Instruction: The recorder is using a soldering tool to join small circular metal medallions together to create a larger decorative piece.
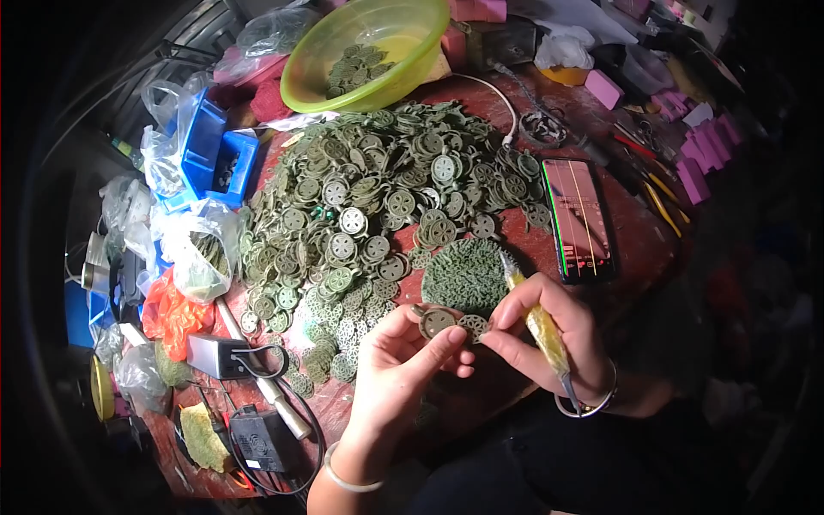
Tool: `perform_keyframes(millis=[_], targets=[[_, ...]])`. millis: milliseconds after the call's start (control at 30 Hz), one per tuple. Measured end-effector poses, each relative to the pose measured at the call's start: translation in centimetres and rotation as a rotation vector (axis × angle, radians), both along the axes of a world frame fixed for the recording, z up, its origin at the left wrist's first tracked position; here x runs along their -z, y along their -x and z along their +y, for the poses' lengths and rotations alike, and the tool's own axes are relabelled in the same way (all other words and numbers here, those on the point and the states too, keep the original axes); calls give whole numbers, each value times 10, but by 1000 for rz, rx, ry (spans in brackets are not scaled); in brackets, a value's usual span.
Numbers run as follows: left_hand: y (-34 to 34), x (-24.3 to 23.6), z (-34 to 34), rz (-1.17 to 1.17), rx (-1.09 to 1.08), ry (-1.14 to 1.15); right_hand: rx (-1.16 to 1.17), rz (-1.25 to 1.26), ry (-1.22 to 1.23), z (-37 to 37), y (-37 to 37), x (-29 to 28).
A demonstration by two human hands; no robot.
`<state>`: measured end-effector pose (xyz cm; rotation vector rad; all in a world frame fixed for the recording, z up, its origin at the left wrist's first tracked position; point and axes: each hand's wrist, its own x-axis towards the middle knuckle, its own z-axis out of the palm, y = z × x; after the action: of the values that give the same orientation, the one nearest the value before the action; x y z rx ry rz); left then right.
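So the dark disc [436,323] is up in the air just off the near edge of the desk [631,236], with a lacy disc [474,326] right at its side. They either meet at the rims or overlap a bit, can't tell which. Left grip [399,352] has the dark one pinched, thumb on its face and fingers behind. Right grip [558,335] pinches the lacy one by its outer edge, and there's a yellow-wrapped tool [545,333] tucked across that same hand, thin tip aimed up and away.

My two cents: let the left thumb do the steadying, hold the lacy one only by its rim (looks thin, might bend), and line the pair up under the light. Watch that tool, it'd be easy to snag something when the right wrist turns.

Just beyond the fingers is a round green pad [465,276], then a big heap [369,189] of similar discs, paler lacy ones nearest the left hand. Phone [580,219] sits to the right and boxes in that side. Farther out: yellow bowl [429,47] with more discs, blue bins [202,142], a clear bag [206,236], pliers [661,206]. The black adapter [257,442] and its looped cord crowd the left forearm.
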<state>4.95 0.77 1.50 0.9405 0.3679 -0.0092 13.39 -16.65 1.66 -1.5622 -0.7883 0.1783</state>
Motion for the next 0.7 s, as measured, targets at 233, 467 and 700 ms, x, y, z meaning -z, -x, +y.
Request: perform_keyframes(millis=[233, 467, 700], targets=[[0, 2, -1, -6, 32, -50, 19, 116, 21, -1, 1, 1], [-2, -1, -1, 14, 68, -65, 15, 192, 5, -3, -1, 2], [0, 2, 2, -9, 118, -30, 11, 309, -28, -3, -1, 3]])
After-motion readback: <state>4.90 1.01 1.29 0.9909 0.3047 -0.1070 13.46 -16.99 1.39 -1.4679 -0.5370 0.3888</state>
